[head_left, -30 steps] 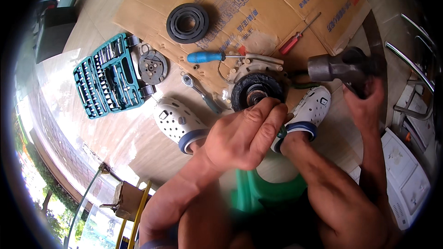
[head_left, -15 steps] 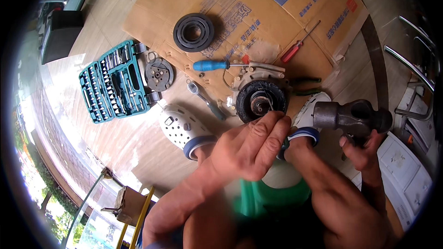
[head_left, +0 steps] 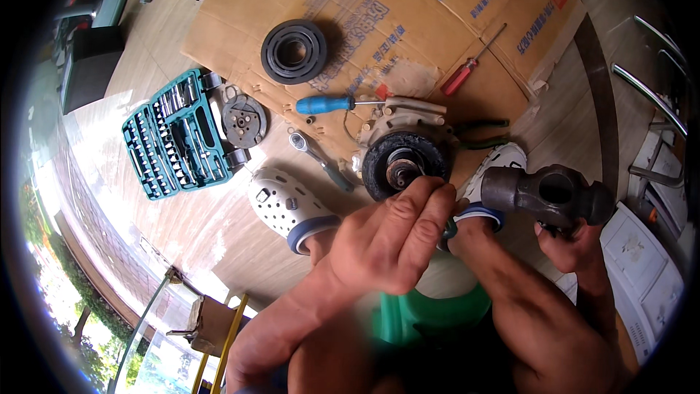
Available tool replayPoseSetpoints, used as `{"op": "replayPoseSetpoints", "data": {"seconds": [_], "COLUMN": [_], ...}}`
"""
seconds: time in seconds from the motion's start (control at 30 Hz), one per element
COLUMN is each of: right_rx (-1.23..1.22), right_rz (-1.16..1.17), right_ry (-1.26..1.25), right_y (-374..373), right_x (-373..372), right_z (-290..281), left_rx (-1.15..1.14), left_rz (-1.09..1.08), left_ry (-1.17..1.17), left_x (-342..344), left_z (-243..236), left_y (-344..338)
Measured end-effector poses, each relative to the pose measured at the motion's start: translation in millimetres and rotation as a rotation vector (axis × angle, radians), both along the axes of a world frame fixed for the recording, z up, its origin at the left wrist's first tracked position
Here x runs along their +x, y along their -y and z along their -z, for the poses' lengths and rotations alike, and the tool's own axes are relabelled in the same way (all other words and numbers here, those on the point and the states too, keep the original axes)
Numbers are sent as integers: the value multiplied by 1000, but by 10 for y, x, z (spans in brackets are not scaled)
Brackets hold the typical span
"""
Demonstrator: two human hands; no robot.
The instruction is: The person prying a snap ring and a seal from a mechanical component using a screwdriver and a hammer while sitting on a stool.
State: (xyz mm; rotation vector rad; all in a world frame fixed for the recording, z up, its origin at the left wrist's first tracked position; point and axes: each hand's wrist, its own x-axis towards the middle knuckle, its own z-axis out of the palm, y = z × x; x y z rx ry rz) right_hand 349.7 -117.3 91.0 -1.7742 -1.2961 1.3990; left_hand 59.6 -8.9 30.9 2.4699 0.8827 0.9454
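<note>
My left hand is closed round a screwdriver, mostly hidden; part of its dark green handle shows beside the fingers. The fingertips are over the near edge of a compressor, next to its exposed centre shaft inside a black ring. At the right, my right hand grips a ball-peen hammer below its head, held up with the handle mostly hidden. The compressor is on the floor between my two white clogs. Behind it lies a blue-handled screwdriver, its tip against the housing.
A flattened cardboard sheet carries a black pulley and a red screwdriver. On the left are a teal socket set, a round clutch plate and a ratchet. Green-handled pliers lie beside the compressor.
The view has shifted slightly. The hammer appears a little lower and further left. The thin tool shaft seen over the compressor's centre is now hidden by my left fingers.
</note>
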Motion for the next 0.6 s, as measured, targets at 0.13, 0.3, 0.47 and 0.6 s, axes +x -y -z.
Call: {"op": "replayPoseSetpoints", "data": {"seconds": [0.13,0.3,0.47,0.6], "right_rx": [-110,-149,206,328], "right_rz": [134,132,-178,-246], "right_ry": [16,36,238,324], "right_y": [-20,-65,-167,-208], "right_x": [-57,-109,-438,-544], "right_z": [-99,-262,-450,-664], "left_rx": [-6,-13,-27,-119], "left_rz": [12,24,25,80], "left_ry": [4,46,62,136], "left_x": [-19,-47,-92,-83], "left_z": [12,62,111,85], "left_y": [-10,-21,-22,-21]}}
